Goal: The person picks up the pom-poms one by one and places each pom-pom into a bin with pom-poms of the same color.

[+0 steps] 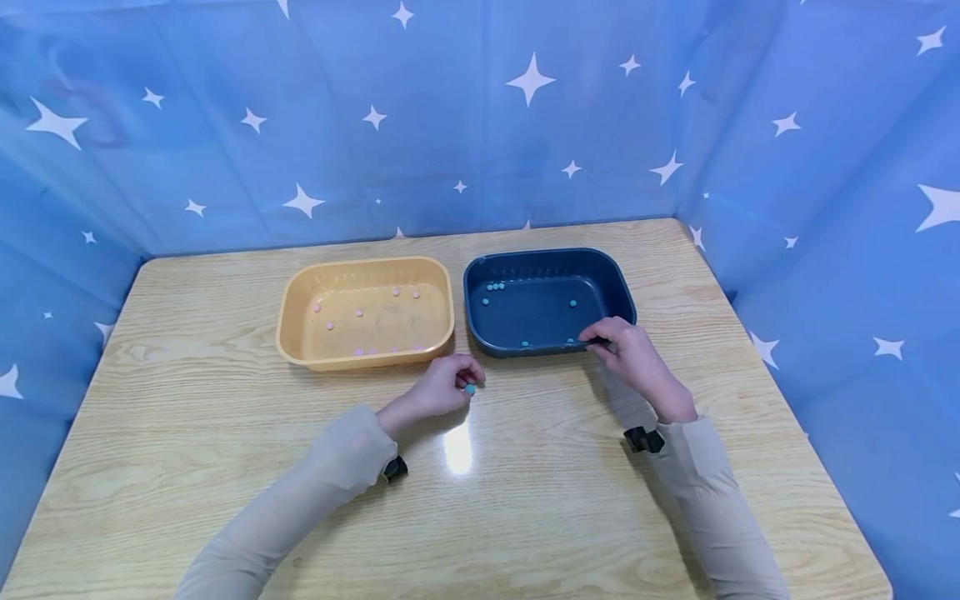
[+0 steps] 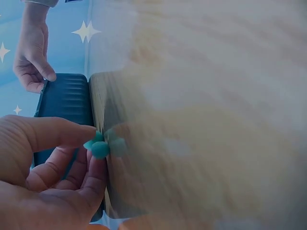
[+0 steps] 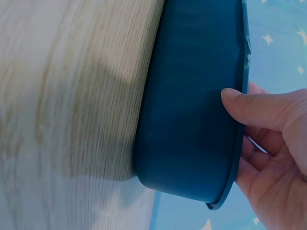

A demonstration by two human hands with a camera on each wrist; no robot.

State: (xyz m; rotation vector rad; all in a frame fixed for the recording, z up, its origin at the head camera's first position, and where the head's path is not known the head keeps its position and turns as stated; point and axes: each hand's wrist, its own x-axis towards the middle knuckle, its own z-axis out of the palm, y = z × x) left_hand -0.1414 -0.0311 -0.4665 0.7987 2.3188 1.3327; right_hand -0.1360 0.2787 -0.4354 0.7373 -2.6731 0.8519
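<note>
My left hand (image 1: 447,386) is low over the table, in front of the gap between the two bins. Its thumb and fingertips pinch small teal balls (image 2: 100,149), clustered at the tips in the left wrist view. My right hand (image 1: 628,354) grips the front rim of the dark blue bin (image 1: 551,348) near its right corner. In the right wrist view the thumb (image 3: 240,101) lies on the outer wall, with the other fingers over the rim. Several teal balls (image 1: 496,287) lie scattered inside this bin.
Left of the dark blue bin stands a yellow bin (image 1: 292,321) with several pink balls (image 1: 359,313) on its floor. Both stand toward the back of the wooden table (image 1: 525,517). A blue curtain (image 1: 450,108) with white stars hangs behind and at the sides.
</note>
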